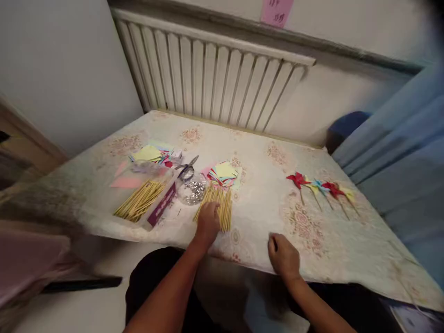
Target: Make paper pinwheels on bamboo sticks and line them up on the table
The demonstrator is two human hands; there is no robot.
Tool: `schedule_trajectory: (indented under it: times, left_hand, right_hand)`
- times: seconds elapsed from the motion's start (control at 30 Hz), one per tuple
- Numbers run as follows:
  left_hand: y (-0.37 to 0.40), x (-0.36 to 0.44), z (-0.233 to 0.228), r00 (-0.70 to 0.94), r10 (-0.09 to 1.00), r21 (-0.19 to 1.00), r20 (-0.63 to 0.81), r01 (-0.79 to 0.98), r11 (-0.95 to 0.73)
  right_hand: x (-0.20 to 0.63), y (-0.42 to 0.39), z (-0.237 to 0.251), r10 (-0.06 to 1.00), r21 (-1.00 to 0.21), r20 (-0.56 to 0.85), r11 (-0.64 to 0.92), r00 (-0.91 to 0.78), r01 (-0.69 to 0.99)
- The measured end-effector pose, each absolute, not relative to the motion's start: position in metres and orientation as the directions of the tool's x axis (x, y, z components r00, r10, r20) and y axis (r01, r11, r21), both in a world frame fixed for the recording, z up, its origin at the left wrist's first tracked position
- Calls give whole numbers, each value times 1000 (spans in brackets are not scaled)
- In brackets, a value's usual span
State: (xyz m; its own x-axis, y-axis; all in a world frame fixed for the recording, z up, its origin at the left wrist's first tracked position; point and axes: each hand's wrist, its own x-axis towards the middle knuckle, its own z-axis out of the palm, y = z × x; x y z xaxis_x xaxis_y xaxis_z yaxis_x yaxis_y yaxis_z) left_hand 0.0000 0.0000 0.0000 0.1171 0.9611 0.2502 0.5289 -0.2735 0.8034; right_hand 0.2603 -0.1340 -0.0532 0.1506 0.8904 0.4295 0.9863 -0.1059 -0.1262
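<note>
Two bundles of thin wooden sticks are lying on the flowered tablecloth (263, 217) in front of me, and I am working over the nearer one. Going from nine o'clock across: pink paper sheets (126, 181) are sitting far left, with a stack of coloured paper (152, 155) at about eleven o'clock from them. Next, the left stick bundle (139, 200) is fanning out beside a purple box (162, 206). Scissors (187, 169) are resting at twelve o'clock from a clear bowl of shiny bits (192, 190). Another stack of cut paper squares (224, 174) is lying just past the near stick bundle (222, 206).

My left hand (207, 223) is pressing down on the near sticks, fingers curled over them; I cannot tell whether I am pinching one stick or only touching the pile. My right hand (283, 257) is resting at the table's near edge, at about four o'clock from the sticks, fingers loosely folded and apparently holding nothing, though the palm side is hidden.

Over at two o'clock, finished paper pinwheels (321, 187) are lying in a row.

As I see it, the sticks are loose and round, so a careless pull could be rolling several off the near edge. My wrist is also passing close to the bowl, and a nudge could be spilling its contents.
</note>
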Motion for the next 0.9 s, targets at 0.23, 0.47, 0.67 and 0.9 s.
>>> schedule_trajectory:
  times: [0.23, 0.47, 0.67, 0.9]
  left_hand:
    - [10, 24, 9, 286, 957, 933, 56, 326, -153]
    - [12, 42, 14, 491, 871, 989, -30, 139, -45]
    - [17, 43, 12, 489, 872, 978, -26, 191, -78]
    - [23, 46, 3, 491, 871, 969, -5, 217, -116]
  right_hand:
    - [259, -135, -50, 891, -108, 428, -117, 152, 987]
    - [257, -134, -47, 884, -121, 443, -104, 148, 987]
    - [257, -134, -47, 891, -132, 428, -107, 154, 985]
    - [255, -127, -40, 903, -290, 351, -146, 247, 946]
